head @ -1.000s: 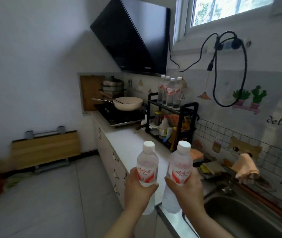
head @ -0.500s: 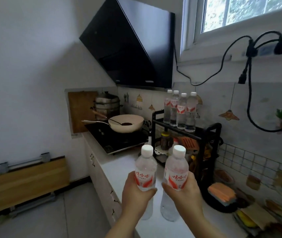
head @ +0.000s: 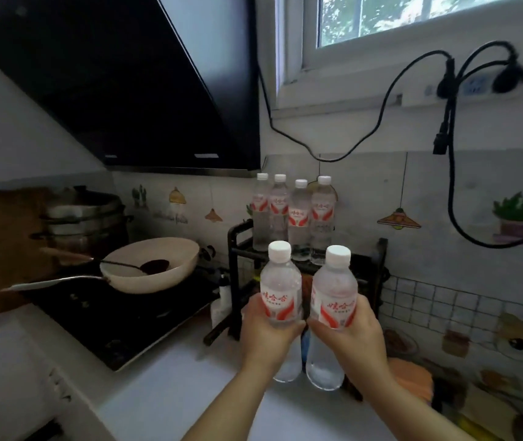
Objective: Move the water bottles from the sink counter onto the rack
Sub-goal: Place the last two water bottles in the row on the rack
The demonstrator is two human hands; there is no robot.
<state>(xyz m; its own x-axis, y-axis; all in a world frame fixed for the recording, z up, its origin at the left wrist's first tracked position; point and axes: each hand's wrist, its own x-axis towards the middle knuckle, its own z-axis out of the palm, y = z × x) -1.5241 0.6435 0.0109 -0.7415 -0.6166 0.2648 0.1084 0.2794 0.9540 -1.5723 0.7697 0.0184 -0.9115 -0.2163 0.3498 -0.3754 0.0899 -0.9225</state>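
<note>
The rack [head: 306,268] now fills the frame centre, nearer than a second ago; carry is almost complete. Four bottles [head: 295,211] stand on top. Left hand [head: 261,332] and right hand [head: 354,337] each hold one bottle, left bottle [head: 280,288] and right bottle [head: 334,294], fingers wrapped closed around the labels, above the worktop [head: 164,396].

Ladle [head: 145,266] in wok [head: 155,265] on stove [head: 120,316]

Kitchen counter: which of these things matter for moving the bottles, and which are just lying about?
Part of the job:
left hand with its bottle
right hand with its bottle
black rack
four bottles already there

Lying about:
wok
steamer pot
range hood
</note>
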